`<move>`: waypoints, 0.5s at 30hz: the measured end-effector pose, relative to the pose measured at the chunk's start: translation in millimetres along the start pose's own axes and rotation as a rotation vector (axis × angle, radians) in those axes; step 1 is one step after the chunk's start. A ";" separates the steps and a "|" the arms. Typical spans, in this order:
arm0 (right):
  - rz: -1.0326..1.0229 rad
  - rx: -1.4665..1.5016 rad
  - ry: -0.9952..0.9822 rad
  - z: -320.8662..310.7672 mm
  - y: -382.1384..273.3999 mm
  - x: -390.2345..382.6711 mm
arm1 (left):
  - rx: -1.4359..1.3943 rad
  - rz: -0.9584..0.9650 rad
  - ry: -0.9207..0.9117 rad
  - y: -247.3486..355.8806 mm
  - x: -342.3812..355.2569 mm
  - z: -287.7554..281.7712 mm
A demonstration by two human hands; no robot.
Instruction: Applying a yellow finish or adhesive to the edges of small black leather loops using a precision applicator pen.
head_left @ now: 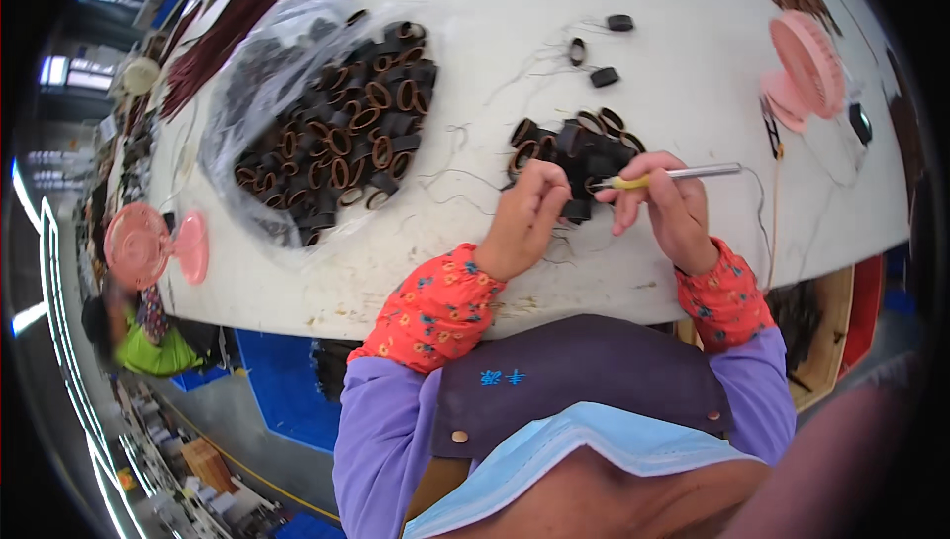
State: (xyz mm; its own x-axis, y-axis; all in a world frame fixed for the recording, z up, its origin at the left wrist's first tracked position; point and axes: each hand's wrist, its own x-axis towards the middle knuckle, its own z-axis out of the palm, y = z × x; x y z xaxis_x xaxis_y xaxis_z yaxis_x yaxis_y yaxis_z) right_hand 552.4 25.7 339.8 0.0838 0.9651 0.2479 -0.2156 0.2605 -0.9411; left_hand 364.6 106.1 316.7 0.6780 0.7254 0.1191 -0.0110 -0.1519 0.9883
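Your right hand (665, 204), at the centre right of the frame, has its fingers clamped on a yellow and silver tool (705, 172), whose tip points left. Your left hand (527, 214) bends inward beside the pile of black rings (577, 146), thumb and index close together; what they pinch, I cannot tell. The table (594, 287) edge curves below both hands; white surface shows between pile and plastic bag (222, 148), at left.

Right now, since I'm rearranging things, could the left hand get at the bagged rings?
Probably yes: nothing bulky stands on the table between the left hand and the bagged rings, and their right side looks uncovered by the clear bag.
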 end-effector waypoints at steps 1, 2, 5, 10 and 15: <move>0.001 -0.001 -0.019 -0.2 2.3 -0.7 | 0.019 -0.006 0.002 1.7 1.1 -1.6; 0.017 -0.027 0.019 -2.7 1.5 -5.9 | -0.014 -0.011 -0.034 0.3 1.7 1.6; 0.083 0.047 -0.015 -5.4 0.3 -9.5 | -0.021 -0.031 -0.025 -1.3 2.9 3.4; 0.145 0.022 -0.077 -1.3 -2.4 -14.9 | -0.016 -0.059 -0.046 -0.8 -2.9 4.3; 0.140 -0.032 -0.115 1.7 -0.3 -17.9 | 0.052 0.006 -0.007 2.8 -2.4 6.7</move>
State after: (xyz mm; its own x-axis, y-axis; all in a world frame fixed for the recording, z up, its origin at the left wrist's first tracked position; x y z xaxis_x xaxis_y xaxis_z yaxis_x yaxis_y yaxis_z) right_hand 549.3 8.4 336.0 -0.0566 0.9890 0.1368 -0.1862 0.1242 -0.9746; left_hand 367.9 99.5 318.5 0.6830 0.7198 0.1240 0.0228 -0.1907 0.9814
